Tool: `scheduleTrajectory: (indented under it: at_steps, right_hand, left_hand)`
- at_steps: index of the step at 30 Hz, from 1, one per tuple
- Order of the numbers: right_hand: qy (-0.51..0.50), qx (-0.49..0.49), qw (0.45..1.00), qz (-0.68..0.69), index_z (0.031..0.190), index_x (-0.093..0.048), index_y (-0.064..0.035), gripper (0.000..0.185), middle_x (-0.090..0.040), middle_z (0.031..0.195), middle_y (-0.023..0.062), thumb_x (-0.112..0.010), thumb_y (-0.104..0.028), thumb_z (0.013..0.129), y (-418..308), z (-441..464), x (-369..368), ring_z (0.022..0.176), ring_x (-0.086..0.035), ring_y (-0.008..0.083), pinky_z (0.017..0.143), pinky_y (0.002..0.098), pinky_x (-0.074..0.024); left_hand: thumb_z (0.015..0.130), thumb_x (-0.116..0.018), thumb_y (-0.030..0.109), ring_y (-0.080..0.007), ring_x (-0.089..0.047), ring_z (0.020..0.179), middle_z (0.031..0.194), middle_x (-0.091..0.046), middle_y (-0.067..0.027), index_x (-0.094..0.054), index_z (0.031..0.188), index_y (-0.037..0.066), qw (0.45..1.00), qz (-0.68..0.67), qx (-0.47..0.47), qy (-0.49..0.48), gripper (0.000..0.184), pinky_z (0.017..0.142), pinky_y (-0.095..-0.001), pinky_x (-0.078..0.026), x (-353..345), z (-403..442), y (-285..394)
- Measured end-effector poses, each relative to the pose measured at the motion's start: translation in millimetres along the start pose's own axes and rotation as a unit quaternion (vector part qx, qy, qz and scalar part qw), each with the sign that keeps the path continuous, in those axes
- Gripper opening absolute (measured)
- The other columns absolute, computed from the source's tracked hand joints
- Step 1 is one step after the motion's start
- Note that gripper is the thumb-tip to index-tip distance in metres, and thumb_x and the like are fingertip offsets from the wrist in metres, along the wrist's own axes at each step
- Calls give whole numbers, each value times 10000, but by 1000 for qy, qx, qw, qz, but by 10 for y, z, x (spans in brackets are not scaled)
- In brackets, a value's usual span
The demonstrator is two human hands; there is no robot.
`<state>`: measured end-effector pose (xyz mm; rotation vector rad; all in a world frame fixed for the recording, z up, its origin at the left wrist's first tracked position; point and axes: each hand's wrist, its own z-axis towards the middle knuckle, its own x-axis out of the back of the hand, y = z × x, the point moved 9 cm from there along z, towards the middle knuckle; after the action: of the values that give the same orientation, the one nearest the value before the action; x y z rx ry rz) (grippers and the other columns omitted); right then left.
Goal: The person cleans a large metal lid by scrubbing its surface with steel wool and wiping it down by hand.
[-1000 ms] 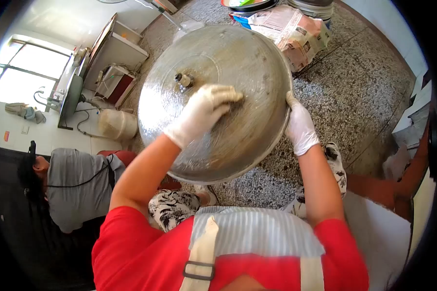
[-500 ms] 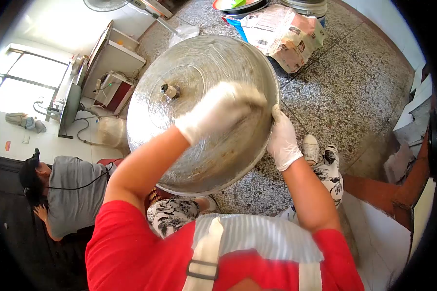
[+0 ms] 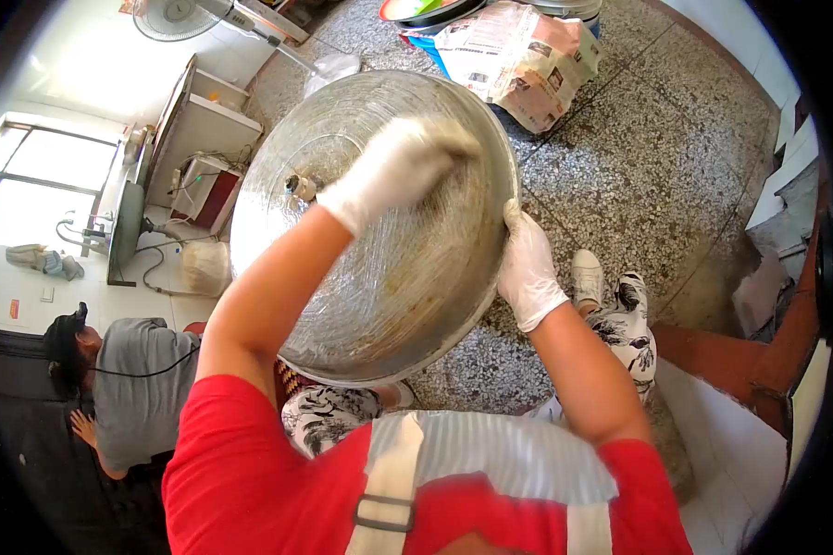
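A large round metal lid (image 3: 389,287) with a stubby central knob (image 3: 300,188) is tilted up in front of my knees. Its surface carries streaky swirl marks and brownish patches. My left hand (image 3: 403,166), in a white glove, lies over the upper part of the lid with fingers curled and blurred by motion. Something pale brown shows at its fingertips, too smeared to name. Also gloved, my right hand (image 3: 528,264) grips the lid's right rim, thumb on the edge and the other fingers partly hidden.
Newspaper (image 3: 523,60) covers something on the speckled floor (image 3: 657,176) beyond the lid. A standing fan (image 3: 171,14), a sink (image 3: 131,213) and a plastic-wrapped bucket (image 3: 204,268) are to the left. Another person in a grey shirt (image 3: 139,388) bends over a dark surface there.
My left hand has moved up and slightly left across the lid. My right hand keeps hold of the rim. The whole view has shifted a little.
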<state>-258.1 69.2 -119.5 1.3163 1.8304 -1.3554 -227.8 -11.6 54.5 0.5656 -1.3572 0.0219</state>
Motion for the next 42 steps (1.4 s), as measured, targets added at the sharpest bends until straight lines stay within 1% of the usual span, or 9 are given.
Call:
scheduleTrajectory:
  at_steps: [5,9,12,17,21,25,33,38,42]
  right_hand:
    - [-8,14,1000,-7,1189,-522,63,440,-594,1135,143,-423,-326,1008,7,-23,31,1008,-554,223,926,365,-427]
    - [14,12,1000,-6,1171,-534,61,427,-595,1124,135,-423,-319,1009,23,52,79,1007,-545,214,930,356,-417]
    - [20,19,999,-17,1162,-539,61,425,-595,1124,137,-418,-317,1010,-10,78,111,999,-551,215,923,360,-424]
    - [-7,12,1000,-3,1170,-534,63,425,-594,1133,141,-410,-312,1013,-33,-19,40,996,-559,217,920,360,-430]
    - [8,9,1000,-15,1173,-532,66,422,-593,1137,148,-407,-305,1014,-32,-45,53,1000,-560,212,921,357,-433]
    - [10,25,1000,-4,1164,-536,68,419,-591,1139,151,-406,-301,1013,-49,16,86,1001,-558,208,914,357,-436]
    - [-16,2,999,42,1129,-550,72,401,-615,1049,137,-402,-284,1016,-29,75,72,932,-573,204,891,355,-448]
    - [8,11,1000,0,1137,-545,73,404,-613,1067,141,-394,-282,1019,-39,26,84,937,-575,206,886,357,-449]
    - [29,22,998,-50,1154,-543,70,425,-605,1103,145,-412,-308,1010,-47,102,161,970,-568,209,903,349,-445]
  left_hand:
    - [737,-638,-57,-238,-603,1066,1110,-653,-101,-681,1023,86,998,32,-54,11,323,974,-363,-452,-74,-15,169]
    - [818,-540,-17,-255,-652,960,1026,-681,-145,-675,1038,34,971,24,181,154,264,903,-322,-489,421,267,-1364]
    - [827,-542,-16,-244,-621,1031,1088,-667,-122,-658,1077,36,984,67,117,113,280,953,-311,-455,253,333,-1209]
    - [726,-616,-80,-267,-593,1072,1103,-645,-114,-662,1016,69,988,94,-113,-49,330,969,-372,-445,-304,-83,503]
    - [734,-607,-77,-282,-578,1096,1111,-639,-106,-658,1036,66,997,28,-70,-26,338,976,-371,-438,-98,68,180]
    - [808,-541,-16,-278,-610,1045,1080,-656,-163,-637,1095,14,978,58,176,91,304,952,-342,-450,291,445,-1238]
    - [716,-588,-57,-273,-571,1112,1174,-620,-103,-676,1021,124,981,121,-106,-106,366,980,-393,-437,-428,-220,605]
    - [750,-551,-85,-269,-593,1070,1096,-648,-115,-673,1008,69,991,93,-91,-34,324,982,-376,-438,-229,-29,187]
    - [795,-486,-21,-306,-620,999,1036,-665,-170,-660,1054,23,989,136,56,36,315,924,-348,-468,21,653,-716]
